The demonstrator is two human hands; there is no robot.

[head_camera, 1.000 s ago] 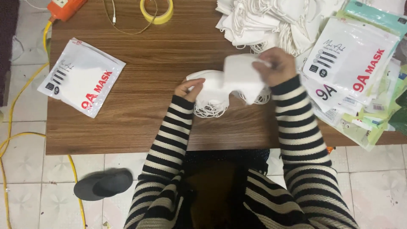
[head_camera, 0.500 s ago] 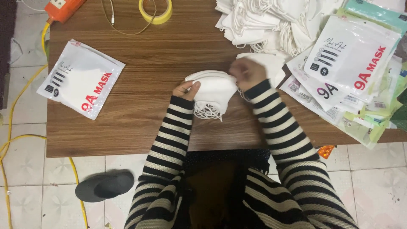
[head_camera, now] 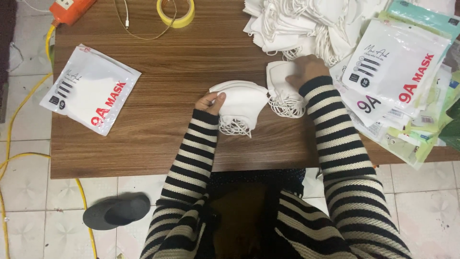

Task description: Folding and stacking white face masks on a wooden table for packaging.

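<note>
On the wooden worktop [head_camera: 167, 129], left hand [head_camera: 211, 101] pinches the edge of a small stack of folded white masks [head_camera: 242, 103] at centre, while right hand [head_camera: 306, 69] lies fingers-down on another white mask [head_camera: 282, 86] just beside it.

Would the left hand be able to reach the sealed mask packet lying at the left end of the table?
Probably yes: the left hand holds a small stack of white masks, but only bare wooden table lies between it and the packet.
</note>
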